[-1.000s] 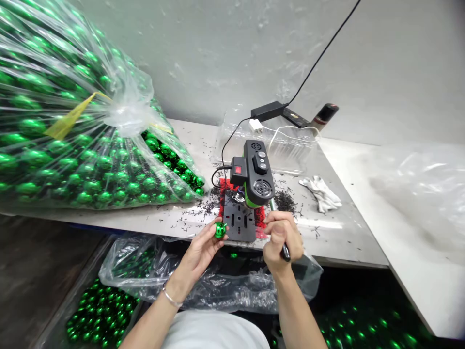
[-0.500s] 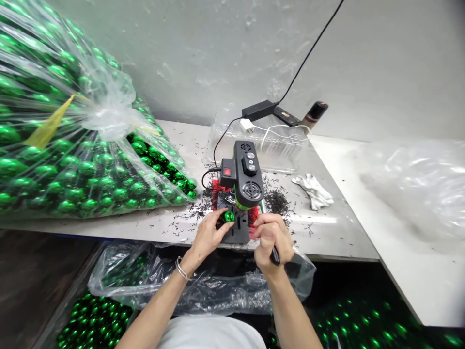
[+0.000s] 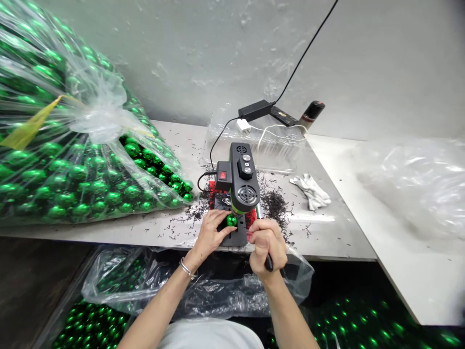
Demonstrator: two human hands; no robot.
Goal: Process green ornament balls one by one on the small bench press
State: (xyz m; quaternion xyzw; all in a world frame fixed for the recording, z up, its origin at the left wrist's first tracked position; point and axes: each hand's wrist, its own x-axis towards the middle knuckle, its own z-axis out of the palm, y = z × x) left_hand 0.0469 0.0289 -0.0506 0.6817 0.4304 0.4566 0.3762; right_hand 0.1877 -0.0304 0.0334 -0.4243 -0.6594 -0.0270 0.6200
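The left hand (image 3: 211, 235) is pinching a green ball (image 3: 231, 220) between thumb and fingers, and the ball is now sitting just under the front end of the black machine (image 3: 244, 177), over its dark base plate (image 3: 238, 237), having come in from beside the plate's near left edge a second ago. That shift is likely putting the ball at the working spot (whether it is touching the head, I cannot tell). The right hand (image 3: 268, 246) is staying wrapped around the black-tipped lever (image 3: 269, 263), beside dark bits littering the surface (image 3: 337, 240).
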